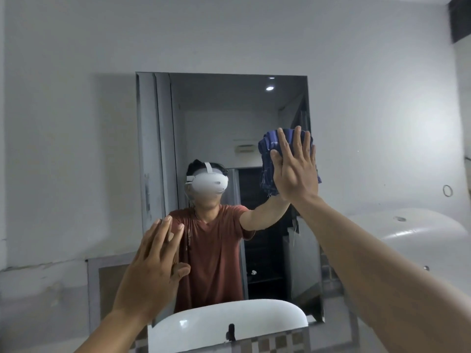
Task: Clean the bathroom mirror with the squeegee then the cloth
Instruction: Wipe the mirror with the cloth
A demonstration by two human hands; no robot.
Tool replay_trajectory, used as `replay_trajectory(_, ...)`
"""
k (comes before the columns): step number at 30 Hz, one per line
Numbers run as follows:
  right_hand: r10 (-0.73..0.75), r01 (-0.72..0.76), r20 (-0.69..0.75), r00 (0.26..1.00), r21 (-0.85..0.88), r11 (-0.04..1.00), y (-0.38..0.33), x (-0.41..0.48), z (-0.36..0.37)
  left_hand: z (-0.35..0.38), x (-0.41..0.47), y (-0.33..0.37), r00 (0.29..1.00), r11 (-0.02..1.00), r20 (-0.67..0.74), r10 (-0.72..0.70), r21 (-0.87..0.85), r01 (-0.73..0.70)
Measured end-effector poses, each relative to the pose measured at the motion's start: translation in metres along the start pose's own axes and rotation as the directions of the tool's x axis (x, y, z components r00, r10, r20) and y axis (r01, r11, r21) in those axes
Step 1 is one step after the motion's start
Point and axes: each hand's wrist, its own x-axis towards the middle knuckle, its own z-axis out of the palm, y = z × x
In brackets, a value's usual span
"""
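Note:
The frameless rectangular mirror (204,123) hangs on a white wall. My right hand (295,169) lies flat with fingers spread, pressing a crumpled blue cloth (266,159) against the glass near the mirror's right edge, about halfway up. My left hand (153,266) rests flat and empty against the mirror's lower left part, fingers apart. The glass reflects a person in a rust-red shirt wearing a white headset. No squeegee is in view.
A white basin (420,233) juts from the wall at the right. A white sink's reflection (229,319) with a black tap fills the mirror's bottom. Checked tiles (275,342) run below the mirror. A small ring hook (447,191) sits on the right wall.

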Motion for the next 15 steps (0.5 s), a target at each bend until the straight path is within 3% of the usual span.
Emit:
replay_trajectory(5,0.046,-0.046,-0.024,0.999,0.009,0.999,0.006,-0.026,0.004,-0.001,0.002,0.002,1.000,0.999,0.007,-0.018,-0.039,0.019)
replay_trajectory(12,0.063,-0.064,0.023,0.998,0.056,0.996,-0.009,-0.058,0.005,-0.002,-0.004,0.007,1.000,0.997,-0.013,0.013,0.071,-0.012)
replay_trajectory(15,0.033,-0.034,0.020,0.999,0.083,0.996,-0.021,-0.064,0.008,0.006,-0.026,0.018,0.998,1.000,-0.063,-0.016,-0.009,0.016)
